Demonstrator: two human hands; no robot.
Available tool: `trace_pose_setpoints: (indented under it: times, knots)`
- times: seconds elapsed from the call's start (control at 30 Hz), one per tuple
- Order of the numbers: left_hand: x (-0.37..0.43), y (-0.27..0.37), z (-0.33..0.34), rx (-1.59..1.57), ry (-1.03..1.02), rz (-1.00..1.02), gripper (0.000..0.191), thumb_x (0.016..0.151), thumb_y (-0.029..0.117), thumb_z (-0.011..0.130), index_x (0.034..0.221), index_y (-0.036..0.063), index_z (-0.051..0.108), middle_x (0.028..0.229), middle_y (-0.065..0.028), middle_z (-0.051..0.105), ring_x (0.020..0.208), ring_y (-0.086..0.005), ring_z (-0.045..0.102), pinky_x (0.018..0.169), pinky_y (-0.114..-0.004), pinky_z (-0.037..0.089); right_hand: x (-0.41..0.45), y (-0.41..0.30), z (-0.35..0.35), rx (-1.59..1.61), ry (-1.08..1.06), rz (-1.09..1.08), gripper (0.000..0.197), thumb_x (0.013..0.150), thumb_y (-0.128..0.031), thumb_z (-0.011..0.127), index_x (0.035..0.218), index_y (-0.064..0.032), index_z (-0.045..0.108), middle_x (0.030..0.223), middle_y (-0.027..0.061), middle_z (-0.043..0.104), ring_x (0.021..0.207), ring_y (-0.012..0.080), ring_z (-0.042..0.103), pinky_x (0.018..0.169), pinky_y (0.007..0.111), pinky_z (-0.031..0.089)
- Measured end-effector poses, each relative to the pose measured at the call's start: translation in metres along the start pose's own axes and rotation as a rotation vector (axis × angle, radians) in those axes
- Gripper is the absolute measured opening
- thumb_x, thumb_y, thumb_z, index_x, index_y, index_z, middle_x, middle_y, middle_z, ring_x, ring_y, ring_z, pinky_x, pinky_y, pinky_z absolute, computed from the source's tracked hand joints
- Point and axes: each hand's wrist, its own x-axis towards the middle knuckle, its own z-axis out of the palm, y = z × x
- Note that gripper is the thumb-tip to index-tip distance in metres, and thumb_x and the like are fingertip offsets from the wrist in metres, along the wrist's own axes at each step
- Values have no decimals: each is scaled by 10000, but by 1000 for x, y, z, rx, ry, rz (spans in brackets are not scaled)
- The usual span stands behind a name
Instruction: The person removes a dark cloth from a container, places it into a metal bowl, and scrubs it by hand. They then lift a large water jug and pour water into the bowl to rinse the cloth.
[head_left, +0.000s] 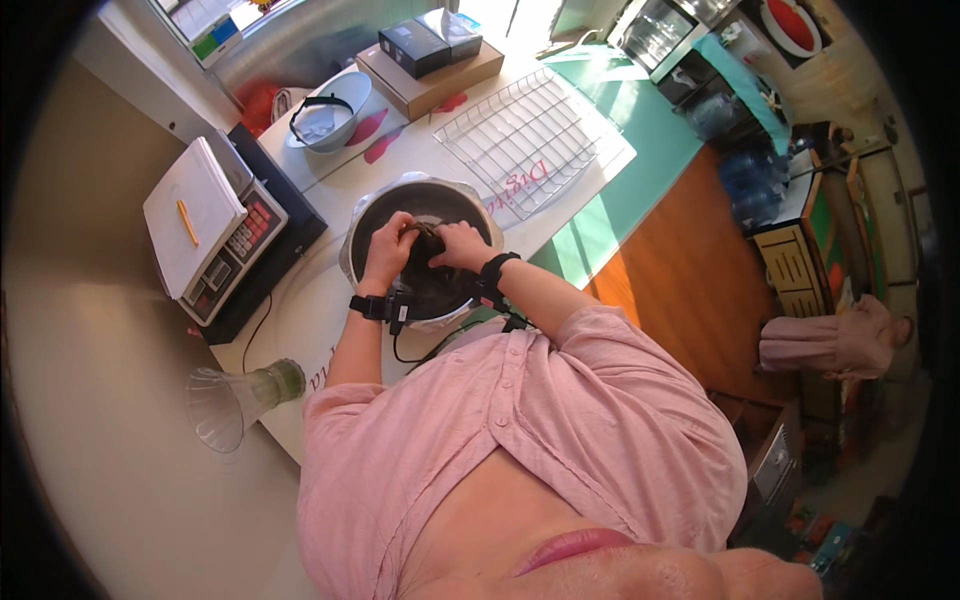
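Note:
A large round metal basin (363, 196) with dark contents stands on the white table (300, 289) in front of me. Both hands are inside its rim, close together. My left hand (391, 244) grips one side of a dark brown item (426, 238), and my right hand (461, 246) has its fingers on the other side. What the item is, I cannot tell. Dark liquid or wet material lies below my hands. Black straps with small devices and cables circle both wrists.
A wire rack (525, 139) lies beyond the basin at right. At left stands a scale (244, 240) with papers and an orange pen (187, 223). A light blue bowl (352, 124), boxes (442, 75) and a glass vase (244, 401) stand around. Another person (840, 337) is far right.

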Motion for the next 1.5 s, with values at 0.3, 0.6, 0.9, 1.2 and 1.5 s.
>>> trace_pose_setpoints:
  times: [0.3,0.6,0.9,1.2,1.5]
  knots:
    - [4,-38,-20,31,21,173,332,726,218,707,975,45,573,900,-116,595,811,-263,580,708,-333,460,19,2,-32,842,142,-222,221,796,-166,555,996,-72,554,698,-16,539,609,65,495,550,223,420]
    - [11,-32,-28,-76,-15,35,278,749,179,653,960,5,607,900,-125,638,825,-245,613,754,-306,468,7,-24,-70,909,13,-289,166,869,-83,512,1032,-65,532,906,-35,544,858,45,471,781,183,392]
    - [8,-5,-26,-108,-120,142,217,735,105,618,922,18,549,770,-170,584,665,-258,566,637,-287,456,-1,-10,-42,292,-326,-136,477,652,-360,705,1003,-49,616,884,139,643,849,250,608,780,314,455]
    - [-6,-45,-4,87,-457,-15,420,672,239,732,1012,42,582,906,-139,629,832,-248,610,748,-319,452,7,19,-39,259,-175,-95,365,721,-259,653,1010,-43,597,844,129,643,814,245,605,730,333,466]
    - [-6,-34,2,-4,-145,-16,370,687,223,688,982,14,612,904,-149,631,841,-250,606,771,-308,458,-1,8,-50,344,-75,-154,458,666,-329,716,1024,-68,601,903,154,637,864,296,605,774,349,459]
